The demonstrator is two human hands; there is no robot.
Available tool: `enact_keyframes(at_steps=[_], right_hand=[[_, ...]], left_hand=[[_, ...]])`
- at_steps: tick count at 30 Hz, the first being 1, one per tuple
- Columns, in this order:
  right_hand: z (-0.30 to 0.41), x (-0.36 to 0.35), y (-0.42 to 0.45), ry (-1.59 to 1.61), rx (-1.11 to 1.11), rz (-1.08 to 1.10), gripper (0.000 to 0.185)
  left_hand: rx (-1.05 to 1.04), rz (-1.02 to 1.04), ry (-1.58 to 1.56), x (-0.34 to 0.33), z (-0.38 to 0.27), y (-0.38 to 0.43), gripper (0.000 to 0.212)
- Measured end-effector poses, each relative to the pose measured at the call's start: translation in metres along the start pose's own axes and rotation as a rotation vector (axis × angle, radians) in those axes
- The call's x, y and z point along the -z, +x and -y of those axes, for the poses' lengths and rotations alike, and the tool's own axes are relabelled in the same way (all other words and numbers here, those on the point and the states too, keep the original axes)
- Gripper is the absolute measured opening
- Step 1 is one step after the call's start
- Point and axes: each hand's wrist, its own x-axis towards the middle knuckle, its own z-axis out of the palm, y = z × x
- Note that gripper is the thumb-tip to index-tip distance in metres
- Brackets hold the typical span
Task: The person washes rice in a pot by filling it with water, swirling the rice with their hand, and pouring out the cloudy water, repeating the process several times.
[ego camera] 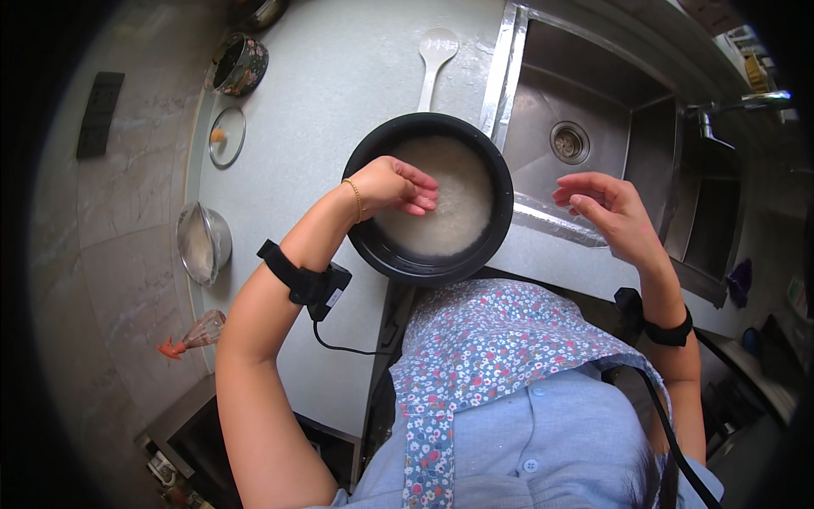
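Observation:
A round black pot (pixel 425 278) stands at the counter's front edge, against my apron. Rice in cloudy water (pixel 455 203) fills its lower part. My left hand (pixel 397 186) hovers over the pot's left side, fingers loosely curved, wet-looking, and holding nothing. To the right, above the near rim of the steel sink, is my right hand (pixel 604 213), its thumb apart from the bent fingers and nothing in its grasp. A white rice paddle (pixel 437 54) lies behind the pot, its handle pointing toward the rim.
The steel sink (pixel 534 114) with its drain and faucet (pixel 715 130) lies right. Along the left wall are a floral pot (pixel 251 67), a glass lid (pixel 232 137), a plastic-covered metal bowl (pixel 219 238) and a spray bottle (pixel 205 327). A cable hangs from my left forearm strap (pixel 292 273).

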Motion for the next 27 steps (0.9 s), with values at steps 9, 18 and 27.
enact_keyframes(at_steps=[9, 18, 27], right_hand=[[0.01, -0.01, -0.001, -0.038, 0.005, 0.035, 0.022], [0.003, -0.014, -0.007, -0.029, -0.014, 0.035, 0.023], [-0.007, -0.012, -0.013, -0.046, -0.047, 0.008, 0.022]], left_hand=[[-0.255, -0.302, 0.258, 0.008, -0.004, -0.011, 0.038], [-0.346, -0.404, 0.908, -0.024, -0.003, -0.002, 0.017], [-0.42, -0.194, 0.917, -0.044, 0.003, 0.021, 0.022]])
